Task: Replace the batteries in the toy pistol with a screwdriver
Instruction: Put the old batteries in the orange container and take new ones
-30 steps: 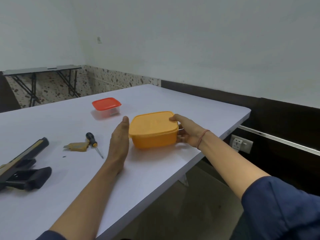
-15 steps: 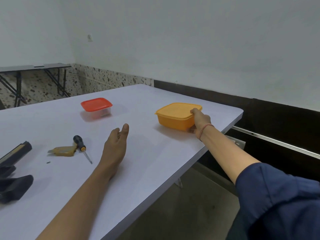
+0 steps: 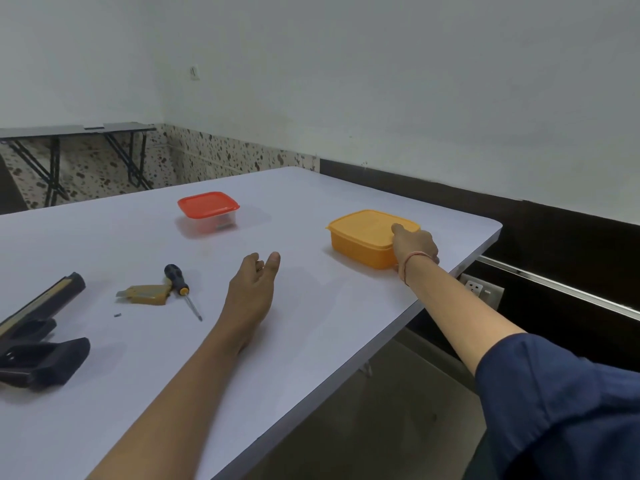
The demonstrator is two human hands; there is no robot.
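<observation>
The black toy pistol (image 3: 38, 337) lies at the left edge of the white table (image 3: 311, 317). Its tan battery cover (image 3: 145, 294) lies apart, beside a black-handled screwdriver (image 3: 181, 289). A tiny dark screw (image 3: 117, 315) sits in front of the cover. My left hand (image 3: 252, 289) rests on its edge in the middle of the table, fingers straight, holding nothing. My right hand (image 3: 414, 245) grips the near right corner of the orange lidded box (image 3: 367, 237), thumb on the lid, close to the table's right edge.
A small clear box with a red lid (image 3: 209, 212) stands at the back of the table. The table's right edge drops to the floor; a wall socket (image 3: 479, 289) sits below it. Folding tables (image 3: 76, 150) stand at the far left.
My right hand has slid the orange box away from my left hand toward the table's right corner. The left hand stayed in the middle of the table.
</observation>
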